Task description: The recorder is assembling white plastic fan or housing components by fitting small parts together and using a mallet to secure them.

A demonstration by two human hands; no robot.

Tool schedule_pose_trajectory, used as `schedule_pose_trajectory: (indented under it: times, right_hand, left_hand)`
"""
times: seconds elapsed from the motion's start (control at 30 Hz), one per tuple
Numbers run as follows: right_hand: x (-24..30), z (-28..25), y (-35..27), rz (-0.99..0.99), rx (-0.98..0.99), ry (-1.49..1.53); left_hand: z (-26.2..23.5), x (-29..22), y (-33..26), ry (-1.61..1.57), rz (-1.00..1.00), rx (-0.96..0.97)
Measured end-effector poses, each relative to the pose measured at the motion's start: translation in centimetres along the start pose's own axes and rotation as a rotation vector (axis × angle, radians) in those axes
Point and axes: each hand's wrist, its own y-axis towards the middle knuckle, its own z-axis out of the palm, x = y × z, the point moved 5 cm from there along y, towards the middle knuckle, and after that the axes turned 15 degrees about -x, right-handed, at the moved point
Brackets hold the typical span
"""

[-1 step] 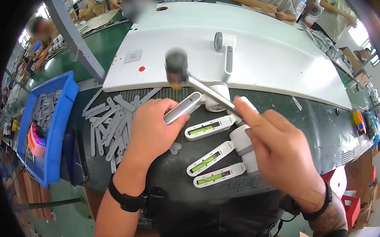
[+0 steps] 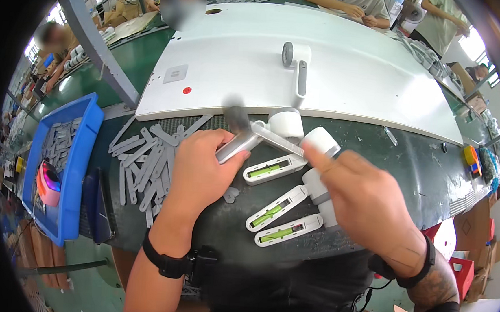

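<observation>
One handheld fan [image 2: 239, 149], over the bench [image 2: 422, 182], near the white board's [image 2: 229, 44] front edge; left hand [image 2: 198, 165] wrapped round it. One hammer [image 2: 279, 140], right hand [image 2: 368, 194] clenched on its shaft; blurred head at the fan, contact unclear. Three opened fans [image 2: 276, 208], toward the bench's front edge. Many grey strips [image 2: 149, 166], toward its left edge.

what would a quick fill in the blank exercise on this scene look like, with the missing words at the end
1. The left hand holds a handle, while the hammer is in the ____.
2. Between the arms, the number of open handles showing a green battery is ____.
3. The tray of grey strips is coloured ____.
4. The fan farther off lies on a ____ board.

Missing words: right hand; three; blue; white.
</observation>
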Motion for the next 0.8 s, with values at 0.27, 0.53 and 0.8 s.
schedule_pose_trajectory:
  times: [0.27, 0.53, 0.8]
  right_hand:
    - [0.0, 0.3, -0.2, -0.111, 0.006, -0.053]
    - [-0.9, 0.5, -1.4, -0.116, 0.126, -0.146]
    - [-3.0, -1.8, -2.0, 0.152, -0.037, 0.16]
  left_hand:
    - [-0.3, -0.5, 0.2, 0.02, 0.03, -0.007]
    - [0.1, -0.3, 0.2, 0.045, -0.013, -0.005]
    - [-1.0, -0.6, 0.1, -0.037, -0.111, 0.008]
